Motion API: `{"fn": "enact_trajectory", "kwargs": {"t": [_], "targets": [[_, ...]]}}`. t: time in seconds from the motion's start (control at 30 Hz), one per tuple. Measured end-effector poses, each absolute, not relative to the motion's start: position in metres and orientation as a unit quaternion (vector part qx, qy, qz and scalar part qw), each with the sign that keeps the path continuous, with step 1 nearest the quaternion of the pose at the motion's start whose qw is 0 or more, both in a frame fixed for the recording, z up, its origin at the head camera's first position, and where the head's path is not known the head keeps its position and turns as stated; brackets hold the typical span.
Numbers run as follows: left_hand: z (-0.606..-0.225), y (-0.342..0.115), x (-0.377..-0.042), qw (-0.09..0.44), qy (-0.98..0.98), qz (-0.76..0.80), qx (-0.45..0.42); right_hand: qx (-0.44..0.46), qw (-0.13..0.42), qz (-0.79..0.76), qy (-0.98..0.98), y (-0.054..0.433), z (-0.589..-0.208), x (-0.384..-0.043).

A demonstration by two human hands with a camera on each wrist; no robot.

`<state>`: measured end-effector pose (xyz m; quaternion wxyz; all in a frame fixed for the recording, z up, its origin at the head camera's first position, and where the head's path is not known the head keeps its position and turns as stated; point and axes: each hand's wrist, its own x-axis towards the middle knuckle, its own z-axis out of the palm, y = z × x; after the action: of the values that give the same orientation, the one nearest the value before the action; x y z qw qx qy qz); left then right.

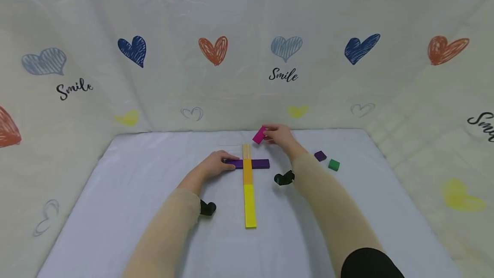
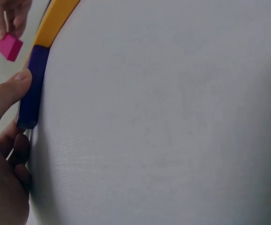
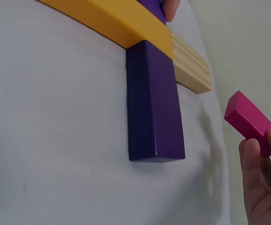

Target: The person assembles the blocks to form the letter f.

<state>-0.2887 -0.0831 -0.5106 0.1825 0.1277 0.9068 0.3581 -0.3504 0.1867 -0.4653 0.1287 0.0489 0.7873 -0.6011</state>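
My right hand (image 1: 281, 137) pinches a pink block (image 3: 250, 119) between thumb and fingers, raised over the far edge of the table. With thumb and fingers, my left hand (image 1: 214, 164) grips a purple block (image 2: 34, 89) that lies against the left side of an orange block (image 1: 247, 173). A second purple block (image 3: 156, 103) extends from the orange block's right side. Beyond the orange block lies a grooved plain-wood block (image 3: 191, 65), and a long yellow block (image 1: 250, 207) continues from its near end. Together they form a flat cross.
On the right side of the white-covered table (image 1: 127, 209) lie a small purple block (image 1: 320, 155) and a green block (image 1: 334, 165), close to the right forearm. A pale backdrop printed with hearts (image 1: 213, 50) rises behind the table.
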Motion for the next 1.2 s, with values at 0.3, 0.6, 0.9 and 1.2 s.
{"fn": "enact_trajectory", "kwargs": {"t": [0.3,0.6,0.9,1.2], "targets": [[-0.513,-0.084,-0.291,0.182,0.908,0.355,0.132,0.069,0.124,-0.616,0.775,0.166,-0.473,-0.359],[-0.513,-0.084,-0.293,0.185,0.906,0.357,0.132,0.079,0.118,-0.613,0.777,0.149,-0.479,-0.361],[-0.508,-0.082,-0.289,0.180,0.907,0.357,0.134,0.087,0.123,-0.597,0.788,0.149,-0.487,-0.367],[-0.512,-0.083,-0.291,0.179,0.907,0.358,0.131,0.086,0.138,-0.534,0.830,0.147,-0.485,-0.367]]}}
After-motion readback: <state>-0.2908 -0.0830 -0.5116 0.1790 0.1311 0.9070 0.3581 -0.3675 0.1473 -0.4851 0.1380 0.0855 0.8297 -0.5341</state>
